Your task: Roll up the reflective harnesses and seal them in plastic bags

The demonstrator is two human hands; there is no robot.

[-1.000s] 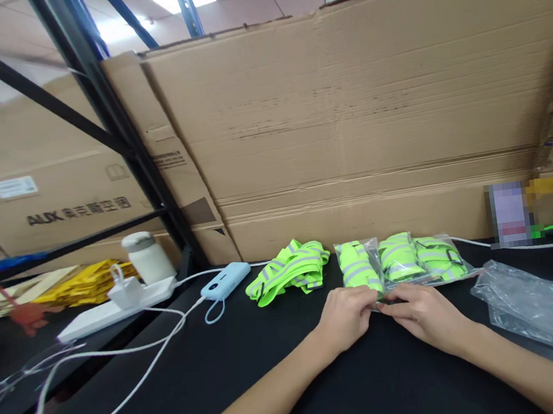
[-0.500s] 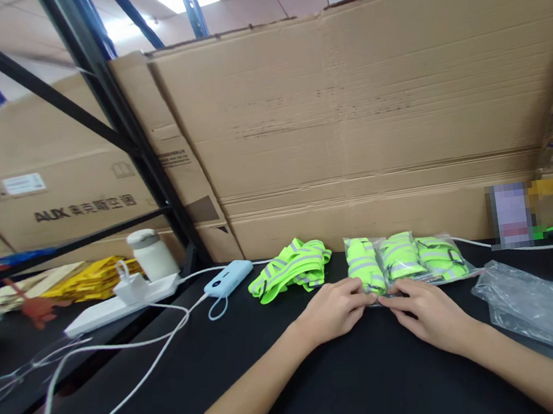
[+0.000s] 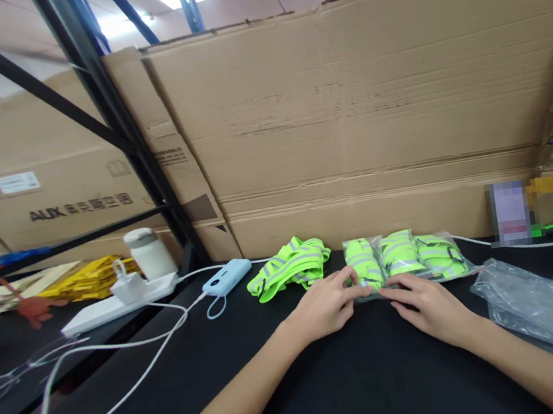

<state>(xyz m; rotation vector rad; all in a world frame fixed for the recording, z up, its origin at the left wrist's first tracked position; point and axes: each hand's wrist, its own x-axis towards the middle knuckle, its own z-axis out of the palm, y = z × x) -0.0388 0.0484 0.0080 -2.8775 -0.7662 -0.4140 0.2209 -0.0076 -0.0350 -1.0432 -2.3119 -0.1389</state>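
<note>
Take the leftmost bagged bundle (image 3: 362,260) as the dial centre, with 12 o'clock toward the cardboard wall (image 3: 337,125). This bundle of folded neon strap lies on the black table (image 3: 349,386) in clear film, its near edge at 6 o'clock. The left hand (image 3: 323,305) is at 8 o'clock, 1 finger extended onto that near edge; whether the thumb pinches film underneath cannot be told. The right hand (image 3: 430,309) is at 4 o'clock, fingers slightly spread and grasping nothing visible, tips at the near right corner (exact contact is too small to confirm). The step in hand appears to be closing or flattening the bag mouth. The next move seems to call for light, even fingertip pressure along the film edge, without dragging the bundle. The middle bagged bundle (image 3: 399,254) and right bagged bundle (image 3: 438,255) lie alongside at 3 o'clock; the loose neon strap (image 3: 291,265) lies unbagged at 9 o'clock; flat clear bags (image 3: 546,308) lie farther out at 4 o'clock.
</note>
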